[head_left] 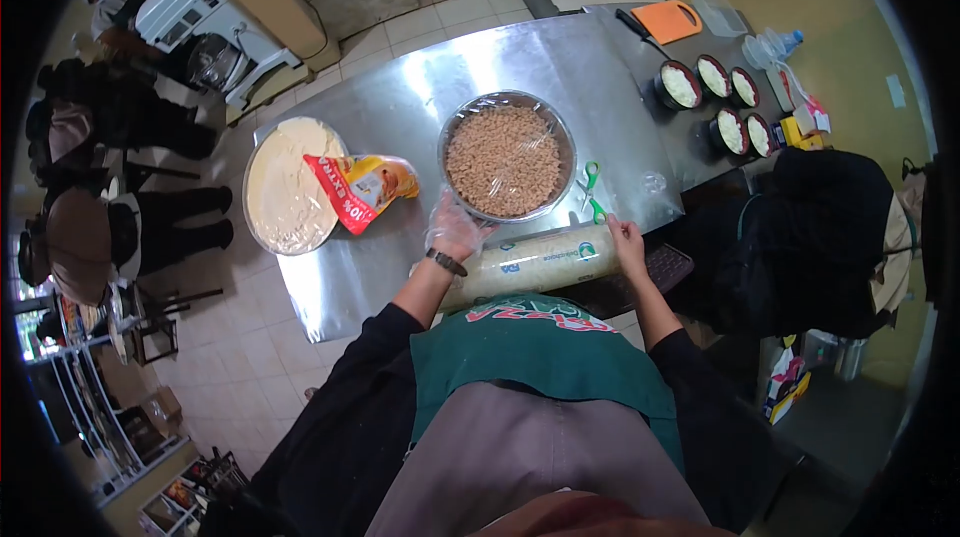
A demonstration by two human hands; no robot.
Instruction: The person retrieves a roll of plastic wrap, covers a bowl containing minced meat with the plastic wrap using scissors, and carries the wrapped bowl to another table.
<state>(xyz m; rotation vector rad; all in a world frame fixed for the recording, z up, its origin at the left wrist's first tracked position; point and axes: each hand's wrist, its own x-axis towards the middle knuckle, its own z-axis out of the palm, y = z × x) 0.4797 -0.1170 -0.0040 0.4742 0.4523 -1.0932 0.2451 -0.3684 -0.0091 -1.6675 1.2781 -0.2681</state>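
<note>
A large roll of cling film [545, 262] lies across the table's near edge, against the green apron. My right hand [627, 245] is closed on the roll's right end. My left hand [452, 227], in a clear plastic glove, reaches past the roll's left end to the near rim of a metal bowl [572, 162]. Its fingers look spread, though the glove blurs them. Brown crumbly pieces [503, 159] fill the bowl, and shiny clear film appears to lie over them. Green-handled scissors [591, 192] lie right of the bowl.
At left stands a wide round container of cream-coloured mixture [285, 202], with a red and yellow packet [355, 192] overlapping its edge. Several dark cups [680, 87], an orange cutting board [668, 23] and a knife [640, 29] are at right. People [95, 237] stand at far left near a mixer [205, 32].
</note>
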